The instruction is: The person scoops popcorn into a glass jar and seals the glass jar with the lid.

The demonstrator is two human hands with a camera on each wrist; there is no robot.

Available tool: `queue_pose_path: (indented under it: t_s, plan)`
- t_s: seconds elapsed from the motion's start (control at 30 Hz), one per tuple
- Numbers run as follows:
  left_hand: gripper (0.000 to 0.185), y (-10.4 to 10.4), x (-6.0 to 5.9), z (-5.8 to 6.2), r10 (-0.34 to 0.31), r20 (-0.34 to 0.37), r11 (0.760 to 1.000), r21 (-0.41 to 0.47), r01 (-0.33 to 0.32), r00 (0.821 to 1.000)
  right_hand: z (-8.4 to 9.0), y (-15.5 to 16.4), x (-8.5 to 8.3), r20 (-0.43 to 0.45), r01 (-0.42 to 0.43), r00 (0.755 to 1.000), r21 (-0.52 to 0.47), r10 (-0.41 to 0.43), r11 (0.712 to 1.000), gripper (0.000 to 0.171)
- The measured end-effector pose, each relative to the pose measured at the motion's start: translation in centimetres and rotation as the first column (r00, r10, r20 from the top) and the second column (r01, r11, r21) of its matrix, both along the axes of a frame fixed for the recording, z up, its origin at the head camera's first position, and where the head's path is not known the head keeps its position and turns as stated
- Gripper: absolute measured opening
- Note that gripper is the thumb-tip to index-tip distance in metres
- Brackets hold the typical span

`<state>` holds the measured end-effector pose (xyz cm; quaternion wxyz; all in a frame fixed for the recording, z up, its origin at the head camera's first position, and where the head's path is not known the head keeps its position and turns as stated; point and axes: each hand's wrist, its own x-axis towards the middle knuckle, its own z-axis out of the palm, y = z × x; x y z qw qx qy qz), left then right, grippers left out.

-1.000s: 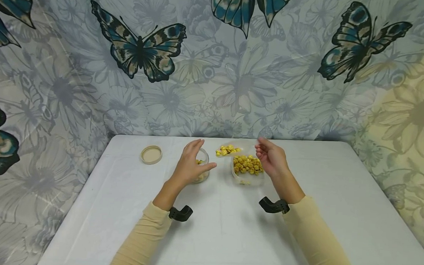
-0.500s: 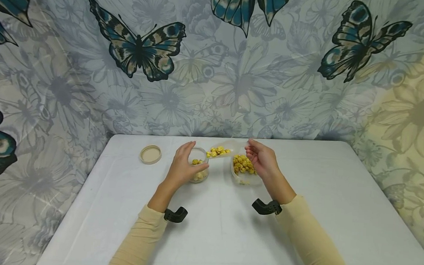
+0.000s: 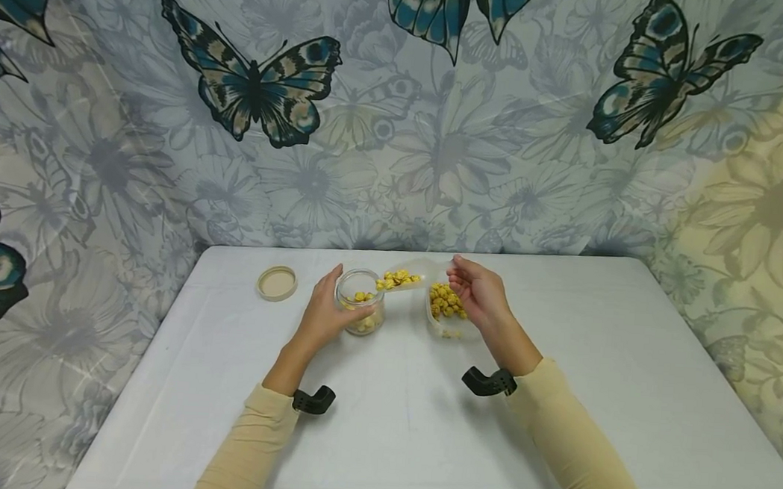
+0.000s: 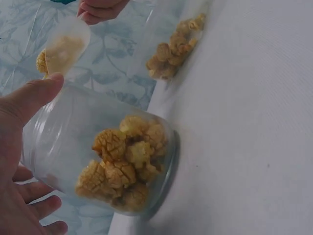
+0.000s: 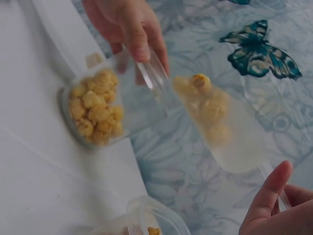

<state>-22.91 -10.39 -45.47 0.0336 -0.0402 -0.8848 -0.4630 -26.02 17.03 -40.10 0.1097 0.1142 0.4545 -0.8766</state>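
Observation:
My left hand (image 3: 322, 313) curls its thumb and fingers round the upper part of a clear glass jar (image 4: 73, 132), which stands upright on the table. Caramel popcorn (image 5: 95, 107) fills the lower part of the jar. With the thumb on top, my right hand (image 3: 485, 299) pinches the thin handle of a translucent plastic scoop (image 5: 239, 152). Several pieces of popcorn (image 3: 399, 279) lie in the scoop, and its front end is right at the jar's rim. Below the right hand sits a clear plastic container (image 3: 435, 328) with more popcorn, partly hidden by that hand.
A round beige-rimmed lid (image 3: 277, 284) lies on the table, left of the jar. The white-covered table (image 3: 394, 424) ends at the back against a butterfly-patterned cloth (image 3: 450, 166).
The right hand has moved the loaded scoop left, from over the container to the jar's rim. The left hand has shifted left and closed in on the jar, from spread fingers to a grip.

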Motion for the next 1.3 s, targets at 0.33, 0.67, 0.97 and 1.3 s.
queue_pose_path:
  t_s: [0.33, 0.67, 0.97, 1.3]
  plan:
    - [0.099, -0.1, 0.1, -0.9, 0.000, 0.093, 0.997, 0.083, -0.008, 0.996, 0.2, -0.3, -0.1, -0.003, -0.001, 1.000, 0.054, 0.002, 0.999, 0.009]
    - [0.091, -0.3, 0.0, -1.7, -0.002, 0.069, 0.991, 0.134, -0.008, 0.998, 1.0, -1.2, -0.3, -0.040, 0.010, 0.999, 0.163, -0.004, 0.987, 0.009]
    - [0.090, -0.2, 0.0, -1.7, 0.001, 0.054, 0.987, 0.157, -0.010, 0.999, 1.5, -2.0, -0.3, -0.076, 0.023, 0.997, 0.231, -0.005, 0.973, 0.012]
    - [0.089, -0.1, -0.2, -1.8, -0.006, 0.037, 0.990, 0.144, 0.001, 0.999, 3.0, -2.8, -0.5, -0.134, 0.046, 0.991, 0.309, -0.005, 0.950, 0.025]
